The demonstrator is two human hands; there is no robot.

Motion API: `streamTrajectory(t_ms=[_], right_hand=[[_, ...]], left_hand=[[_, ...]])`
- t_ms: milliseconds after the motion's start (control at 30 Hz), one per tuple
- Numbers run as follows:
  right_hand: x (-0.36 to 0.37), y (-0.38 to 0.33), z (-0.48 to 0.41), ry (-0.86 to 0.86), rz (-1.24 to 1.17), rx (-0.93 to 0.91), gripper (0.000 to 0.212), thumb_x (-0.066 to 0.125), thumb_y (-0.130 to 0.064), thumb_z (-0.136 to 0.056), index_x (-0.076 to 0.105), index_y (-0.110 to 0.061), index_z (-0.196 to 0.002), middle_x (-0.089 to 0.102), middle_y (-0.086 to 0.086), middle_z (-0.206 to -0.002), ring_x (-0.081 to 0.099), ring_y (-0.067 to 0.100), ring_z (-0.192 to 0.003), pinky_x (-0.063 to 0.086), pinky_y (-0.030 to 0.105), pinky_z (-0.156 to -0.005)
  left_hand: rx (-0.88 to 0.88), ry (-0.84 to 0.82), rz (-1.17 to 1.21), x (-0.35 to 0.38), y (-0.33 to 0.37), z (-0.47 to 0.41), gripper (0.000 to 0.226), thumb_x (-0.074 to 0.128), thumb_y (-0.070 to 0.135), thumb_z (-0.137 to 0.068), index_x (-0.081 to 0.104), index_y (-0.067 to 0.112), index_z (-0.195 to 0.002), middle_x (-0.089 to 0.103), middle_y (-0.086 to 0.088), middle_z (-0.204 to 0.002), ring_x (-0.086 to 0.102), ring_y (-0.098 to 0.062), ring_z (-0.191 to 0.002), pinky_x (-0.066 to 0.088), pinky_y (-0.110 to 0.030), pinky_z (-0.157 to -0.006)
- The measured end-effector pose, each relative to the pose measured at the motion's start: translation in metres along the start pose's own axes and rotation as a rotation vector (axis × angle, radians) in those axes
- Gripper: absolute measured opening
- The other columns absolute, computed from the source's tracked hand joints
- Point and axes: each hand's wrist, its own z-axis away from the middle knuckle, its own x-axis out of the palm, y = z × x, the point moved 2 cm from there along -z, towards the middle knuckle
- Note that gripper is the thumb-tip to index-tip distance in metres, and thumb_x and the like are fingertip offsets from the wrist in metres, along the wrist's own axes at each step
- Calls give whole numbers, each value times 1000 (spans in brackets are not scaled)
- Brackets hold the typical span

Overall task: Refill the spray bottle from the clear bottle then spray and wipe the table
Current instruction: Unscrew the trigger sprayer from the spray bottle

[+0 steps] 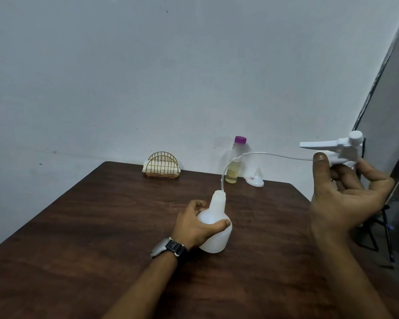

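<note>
The left hand grips the spray bottle; the right hand holds the trigger head right of it. Lift until the tube clears.

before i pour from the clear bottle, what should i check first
1. Spray bottle steady: left hand grips its body on the table. Ok.
2. Spray head off the neck: right hand holds it up to the right. Ok.
3. Dip tube clear of the neck: its tip is at the opening. Not ok.
4. Clear bottle open: purple cap is on. Not ok.
5. Funnel in the neck: it lies beside the clear bottle. Not ok.
6. Room inside the spray bottle: its wall is opaque. Cannot tell.
</note>
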Motion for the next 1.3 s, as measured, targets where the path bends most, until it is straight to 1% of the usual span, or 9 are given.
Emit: streamTrajectory(t_ms=[200,333,433,533,733,933,1133,1233,1300], right_hand=[[-7,8,-2,40,-10,55,53,91,-16,-79,47,-22,-109,76,15,-95,76,26,-89,62,49,-91],[-7,14,-3,90,-42,116,54,90,-13,-78,46,-20,-109,76,17,-98,77,26,-92,62,48,-92],[-7,18,-5,123,-83,167,56,91,-13,-76,47,-19,-109,75,26,-102,76,36,-99,60,56,-93],[-4,21,-8,130,-106,197,56,93,-14,-74,48,-18,-108,75,27,-103,75,39,-102,59,59,-92],[6,21,-7,119,-159,249,52,89,-7,-77,50,-16,-110,81,7,-90,77,30,-98,61,54,-90],[7,31,5,104,-121,300,53,90,-7,-77,49,-19,-107,76,22,-100,75,37,-101,59,60,-92],[4,31,-1,120,-138,331,53,90,-8,-77,49,-15,-112,80,10,-90,78,29,-96,61,55,-91],[4,32,-3,139,-164,398,56,88,-4,-79,47,-10,-117,80,4,-83,77,19,-84,64,43,-84],[1,37,-12,202,-211,457,58,87,-4,-80,48,-6,-123,78,5,-85,75,17,-80,64,37,-78]], left_hand=[[-2,11,11,0,0,0,91,87,64,-56,51,30,-133,61,13,-124,60,-11,-109,55,-29,-90],[-3,15,12,0,1,2,90,88,63,-58,51,29,-133,61,12,-124,59,-10,-107,52,-26,-86],[4,24,18,0,1,3,88,88,61,-58,52,29,-132,62,13,-122,59,-8,-105,51,-24,-83],[3,28,14,-1,2,4,89,88,62,-58,52,30,-132,63,11,-125,59,-9,-106,51,-25,-85],[-9,19,16,-1,3,5,91,88,63,-57,51,30,-133,62,11,-128,59,-10,-107,51,-26,-86],[-7,12,17,-2,4,5,92,88,63,-57,51,29,-135,62,10,-130,60,-11,-110,54,-29,-90],[-9,0,23,-2,4,4,91,88,62,-58,50,29,-133,62,12,-125,59,-10,-106,53,-27,-87],[-8,-2,24,-2,5,5,90,88,60,-60,49,28,-134,57,15,-116,58,-9,-105,50,-24,-84],[-3,-1,31,-2,4,6,90,88,61,-60,49,29,-134,57,17,-115,58,-9,-105,48,-23,-81]])
